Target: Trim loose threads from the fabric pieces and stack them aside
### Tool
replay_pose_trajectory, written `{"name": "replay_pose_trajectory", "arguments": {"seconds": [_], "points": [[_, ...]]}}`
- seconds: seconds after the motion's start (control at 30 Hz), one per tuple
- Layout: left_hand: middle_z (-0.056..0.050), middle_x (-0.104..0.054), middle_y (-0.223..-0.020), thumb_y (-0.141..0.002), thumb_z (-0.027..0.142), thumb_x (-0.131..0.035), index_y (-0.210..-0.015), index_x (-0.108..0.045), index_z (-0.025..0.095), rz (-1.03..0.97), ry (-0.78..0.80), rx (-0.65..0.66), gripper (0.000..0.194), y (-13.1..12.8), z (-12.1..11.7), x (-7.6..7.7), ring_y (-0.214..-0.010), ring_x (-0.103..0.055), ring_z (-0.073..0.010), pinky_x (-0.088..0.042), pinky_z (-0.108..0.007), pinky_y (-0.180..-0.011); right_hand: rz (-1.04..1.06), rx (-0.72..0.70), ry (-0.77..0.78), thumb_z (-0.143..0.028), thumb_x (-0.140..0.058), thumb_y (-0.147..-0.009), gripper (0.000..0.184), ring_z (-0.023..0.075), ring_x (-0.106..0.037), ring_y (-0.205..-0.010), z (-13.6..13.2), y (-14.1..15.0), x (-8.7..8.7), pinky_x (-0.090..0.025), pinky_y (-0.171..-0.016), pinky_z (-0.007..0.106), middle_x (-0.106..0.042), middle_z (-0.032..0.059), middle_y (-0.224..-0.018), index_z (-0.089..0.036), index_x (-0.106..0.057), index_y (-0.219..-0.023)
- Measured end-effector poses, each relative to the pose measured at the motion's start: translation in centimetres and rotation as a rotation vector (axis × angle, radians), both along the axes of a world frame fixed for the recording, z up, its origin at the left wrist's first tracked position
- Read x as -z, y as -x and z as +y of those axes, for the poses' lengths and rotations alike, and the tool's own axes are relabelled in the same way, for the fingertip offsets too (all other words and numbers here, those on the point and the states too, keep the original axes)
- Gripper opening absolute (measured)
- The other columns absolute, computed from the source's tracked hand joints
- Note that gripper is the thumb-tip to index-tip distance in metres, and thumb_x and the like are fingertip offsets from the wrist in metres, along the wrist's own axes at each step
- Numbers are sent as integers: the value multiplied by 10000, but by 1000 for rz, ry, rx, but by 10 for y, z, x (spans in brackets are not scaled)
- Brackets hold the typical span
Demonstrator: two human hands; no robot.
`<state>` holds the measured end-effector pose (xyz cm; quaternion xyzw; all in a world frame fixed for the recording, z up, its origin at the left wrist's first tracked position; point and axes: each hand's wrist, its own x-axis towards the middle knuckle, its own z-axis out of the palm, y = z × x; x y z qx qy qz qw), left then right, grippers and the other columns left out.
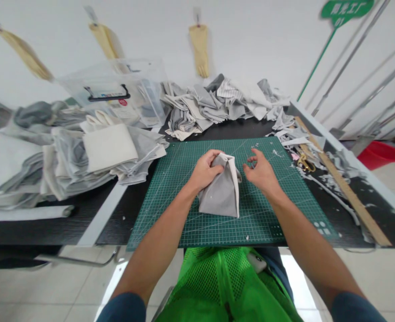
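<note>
My left hand [209, 171] is closed around the upper left side of a folded piece of grey cloth [219, 197] with a white edge. The cloth stands partly raised over a green cutting mat [170, 188], its lower edge toward me. To the right of the cloth, my right hand [259, 170] hovers apart from it, fingers bent and spread from the thumb. I make out nothing clearly held in it. White lint scraps dot the mat near that hand.
Stacks of folded grey and white cloth [110, 147] lie at left, before a clear plastic box [116, 96]. More cloth pieces [214, 100] are heaped behind the mat. At right lie gold-handled scissors [305, 163], scraps and a long wooden ruler [348, 192].
</note>
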<state>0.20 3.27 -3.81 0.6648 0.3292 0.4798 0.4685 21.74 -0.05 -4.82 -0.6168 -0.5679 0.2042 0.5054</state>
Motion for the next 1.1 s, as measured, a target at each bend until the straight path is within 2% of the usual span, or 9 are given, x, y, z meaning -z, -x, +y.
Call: {"name": "replay_pose_trajectory", "arguments": {"seconds": [0.17, 0.27, 0.37, 0.57, 0.67, 0.8, 0.93, 1.03, 1.1], "points": [[-27, -720, -966, -696, 114, -676, -1205, -619, 215, -14, 27, -27, 522, -1, -2, 1, -812, -659, -168, -503, -284, -721, 59, -217, -29, -479, -748, -833, 391, 162, -566, -696, -12, 10, -18, -485, -681, 336, -685, 28, -924, -220, -611, -1091], [-26, -715, -955, -673, 116, -684, -1229, -628, 214, -23, 23, 26, 567, -1, -4, 0, -779, -637, -158, -482, -271, -690, 51, -232, -19, -461, -822, -762, 413, 166, -567, -708, -17, 20, -25, -486, -698, 339, -672, 9, -871, -231, -606, -1028], [-31, -717, -978, -642, 98, -661, -1195, -675, 212, 6, 7, 51, 565, 0, -6, -2, -807, -641, -163, -481, -272, -693, 104, -224, -38, -442, -775, -802, 334, 186, -598, -756, -17, 21, -23, -496, -733, 352, -675, 21, -860, -234, -602, -998], [-1, -687, -853, -655, 135, -634, -967, -728, 204, 113, 24, 71, 333, 7, -5, -4, -769, -626, -171, -480, -284, -684, 139, -257, -42, -369, -655, -884, 188, 178, -582, -739, -17, 18, -23, -459, -701, 338, -671, 28, -878, -226, -613, -999], [-36, -721, -978, -769, 258, -682, -1028, -725, 207, 99, 18, 102, 267, 8, -6, -6, -930, -670, -216, -523, -330, -805, 143, -296, -26, -350, -620, -903, 169, 177, -579, -749, -19, 21, -25, -449, -705, 337, -665, 28, -900, -228, -602, -1019], [-63, -740, -1144, -710, 257, -818, -1177, -692, 220, 95, -83, 102, 485, 0, -13, -11, -1068, -683, -232, -520, -373, -965, 174, -364, 14, -365, -617, -910, 194, 180, -587, -761, -21, 24, -25, -453, -710, 336, -658, 20, -903, -242, -571, -1053], [-22, -744, -918, -772, 172, -702, -999, -716, 203, 154, -127, -28, 229, -10, -21, -13, -840, -673, -175, -528, -320, -810, 230, -445, 17, -436, -721, -862, 345, 186, -606, -801, -23, 26, -24, -479, -750, 346, -664, 10, -912, -254, -542, -1093], [-2, -717, -807, -835, 212, -674, -856, -702, 196, 151, -120, -124, 38, -13, -24, -14, -746, -639, -154, -513, -298, -735, 214, -476, 26, -452, -843, -752, 487, 184, -593, -800, -24, 28, -24, -482, -740, 341, -651, -4, -900, -257, -543, -1084], [2, -703, -755, -858, 290, -711, -815, -691, 194, 124, -84, -114, 107, -12, -25, -15, -693, -617, -145, -494, -285, -677, 183, -476, 42, -447, -878, -713, 515, 175, -568, -757, -24, 30, -24, -465, -693, 329, -629, -19, -858, -256, -561, -1071]]}}
